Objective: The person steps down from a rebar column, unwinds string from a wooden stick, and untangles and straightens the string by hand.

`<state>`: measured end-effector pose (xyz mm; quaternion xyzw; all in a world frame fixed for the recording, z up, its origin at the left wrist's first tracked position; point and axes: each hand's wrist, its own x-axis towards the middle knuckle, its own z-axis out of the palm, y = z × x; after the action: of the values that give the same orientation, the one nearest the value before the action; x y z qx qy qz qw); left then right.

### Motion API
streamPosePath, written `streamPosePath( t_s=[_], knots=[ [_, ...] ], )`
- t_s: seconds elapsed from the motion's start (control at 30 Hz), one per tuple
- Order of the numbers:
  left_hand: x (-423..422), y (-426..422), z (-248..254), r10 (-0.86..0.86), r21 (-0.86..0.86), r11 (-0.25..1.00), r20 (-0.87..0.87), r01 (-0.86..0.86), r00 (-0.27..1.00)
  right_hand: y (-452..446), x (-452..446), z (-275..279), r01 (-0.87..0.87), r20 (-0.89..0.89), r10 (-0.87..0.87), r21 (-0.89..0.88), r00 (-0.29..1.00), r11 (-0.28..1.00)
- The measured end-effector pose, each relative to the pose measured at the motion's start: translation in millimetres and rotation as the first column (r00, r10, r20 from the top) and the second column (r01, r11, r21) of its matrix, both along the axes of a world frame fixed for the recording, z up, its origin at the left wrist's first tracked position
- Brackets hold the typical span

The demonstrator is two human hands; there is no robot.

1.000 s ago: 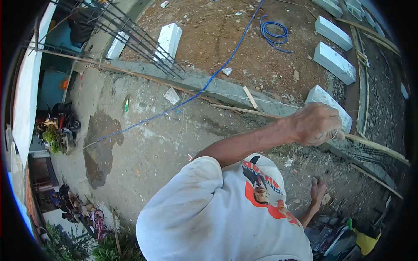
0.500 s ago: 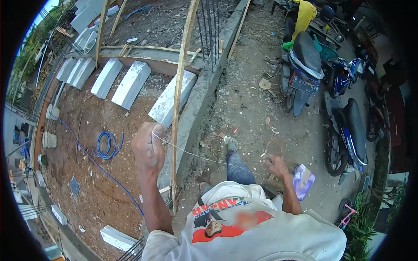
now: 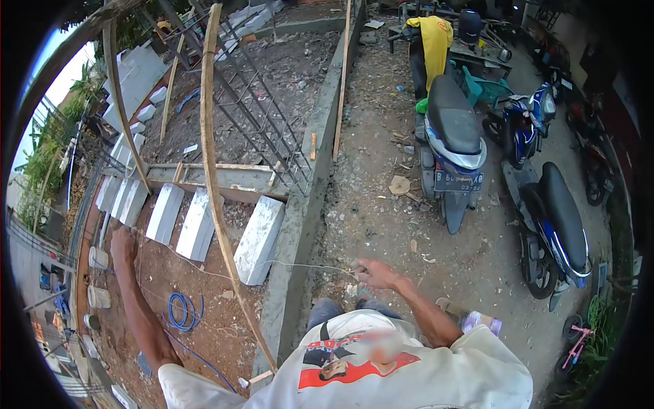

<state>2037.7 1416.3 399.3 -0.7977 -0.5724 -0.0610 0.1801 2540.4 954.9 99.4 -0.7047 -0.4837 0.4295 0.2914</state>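
Observation:
My left hand [image 3: 125,244] is closed and raised at the end of my outstretched arm, over the brown soil at the left. My right hand [image 3: 373,274] is pinched on one end of a thin pale string [image 3: 310,265], above the gravel path. From there the string runs left past a white block [image 3: 261,240] and a long wooden strip [image 3: 219,204], toward my left hand. Its far end by the left fingers is too small to make out clearly.
A concrete footing [image 3: 300,225] runs between soil and path, with a rebar column [image 3: 262,112] rising at its corner. Blue hose [image 3: 184,312] lies coiled on the soil. Parked motorcycles [image 3: 455,136] stand at the right. Several white blocks line the soil's far edge.
The view has swung toward the motorcycles and rebar. My left hand has reached farther out to the left, and the string now spans a wider gap between my hands.

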Motion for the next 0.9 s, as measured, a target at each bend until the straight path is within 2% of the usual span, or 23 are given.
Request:
streamPosePath(
  t_s=[0.03,0.07,0.1,0.17,0.2,0.23,0.27,0.3,0.33,0.4,0.43,0.47,0.53,0.57,0.6,0.63,0.67,0.7,0.73,0.8,0.83,0.87,0.9],
  knots=[
    [6.7,17.6,-9.2,-0.045,-0.045,0.998,0.003,0.045,0.999,13.4,12.9,3.7,-0.018,-0.007,0.018,0.026,1.0,0.999],
    [48.6,-0.6,-4.3,-0.002,-0.227,0.974,0.076,0.019,0.997,26.3,22.9,7.4,-0.045,-0.017,0.046,0.048,0.999,0.998],
    [62.9,10.9,-25.1,-0.043,-0.314,0.946,0.134,0.083,0.99,40.7,31.7,10.0,-0.038,-0.023,0.039,0.051,0.999,0.998],
    [91.0,35.4,-75.5,-0.12,-0.421,0.884,0.219,0.205,0.968,76.0,46.8,16.4,0.022,-0.199,0.017,0.193,0.98,0.981],
    [135.1,10.4,-69.6,-0.041,-0.516,0.834,0.297,0.197,0.954,94.8,49.8,18.8,0.026,-0.2,0.015,0.201,0.98,0.979],
    [152.9,19.8,-86.3,-0.06,-0.579,0.779,0.313,0.24,0.948,116.3,53.9,22.6,0.055,-0.274,0.011,0.231,0.962,0.972],
    [165.5,33.8,-108.4,-0.156,-0.574,0.74,0.361,0.351,0.919,139.2,59.3,29.3,0.082,-0.341,0.012,0.261,0.94,0.962],
    [157.3,79.3,-160.9,-0.242,-0.537,0.747,0.331,0.393,0.912,161.2,62.8,37.0,0.081,-0.329,0.016,0.278,0.944,0.957],
    [173.3,88.5,-175.9,-0.502,-0.516,0.611,0.334,0.601,0.798,182.3,64.2,45.1,0.046,-0.325,0.058,0.305,0.944,0.951],
    [217.6,59.6,-143.4,-0.132,-0.694,0.555,0.471,0.459,0.872,222.6,67.4,58.1,0.009,-0.303,0.104,0.349,0.947,0.937],
    [222.0,64.8,-145.0,-0.107,-0.723,0.438,0.549,0.535,0.829,241.7,67.5,62.1,0.006,-0.332,0.125,0.366,0.935,0.93],
    [239.6,51.6,-127.9,0.14,-0.815,0.423,0.491,0.396,0.86,260.6,66.7,65.1,0.005,-0.363,0.146,0.384,0.92,0.923],
    [234.5,86.0,-158.4,0.409,-0.897,0.217,0.442,0.385,0.798,299.0,65.7,71.8,-0.028,-0.345,0.175,0.391,0.922,0.92],
    [241.1,97.7,-161.2,0.481,-0.895,0.04,0.406,0.443,0.777,318.7,63.4,71.6,-0.059,-0.338,0.196,0.375,0.921,0.925],
    [251.5,103.4,-164.5,0.544,-0.889,-0.045,0.362,0.456,0.757,337.8,57.4,66.1,-0.079,-0.336,0.225,0.397,0.915,0.914],
    [293.8,71.0,-125.0,0.424,-0.944,0.088,0.324,0.318,0.846,359.6,54.1,61.4,-0.094,-0.329,0.249,0.42,0.911,0.903],
    [300.7,77.3,-134.1,0.408,-0.924,0.11,0.378,0.366,0.831,376.1,49.4,62.4,-0.103,-0.397,0.277,0.407,0.875,0.908],
    [309.4,77.6,-135.4,0.377,-0.915,0.096,0.397,0.391,0.837,391.8,45.1,66.4,-0.134,-0.39,0.297,0.392,0.872,0.91],
    [315.5,88.5,-141.0,0.434,-0.924,0.004,0.346,0.382,0.832,408.2,38.9,66.3,-0.173,-0.42,0.337,0.382,0.843,0.908],
    [305.4,121.8,-184.6,0.378,-0.902,-0.079,0.367,0.425,0.85,431.6,25.6,73.8,-0.184,-0.725,0.323,0.267,0.608,0.946],
    [313.3,124.2,-182.9,0.348,-0.948,-0.036,0.285,0.317,0.893,442.6,24.0,71.3,-0.235,-0.837,0.308,0.221,0.452,0.947],
    [297.8,139.5,-215.7,0.328,-0.962,0.031,0.266,0.271,0.907,453.7,18.4,67.7,-0.275,-0.908,0.19,0.087,0.374,0.958],
    [308.3,127.0,-195.8,0.261,-0.897,0.135,0.442,0.421,0.858,461.3,26.4,77.9,-0.37,-0.966,0.133,0.042,0.224,0.928]
  ],
)
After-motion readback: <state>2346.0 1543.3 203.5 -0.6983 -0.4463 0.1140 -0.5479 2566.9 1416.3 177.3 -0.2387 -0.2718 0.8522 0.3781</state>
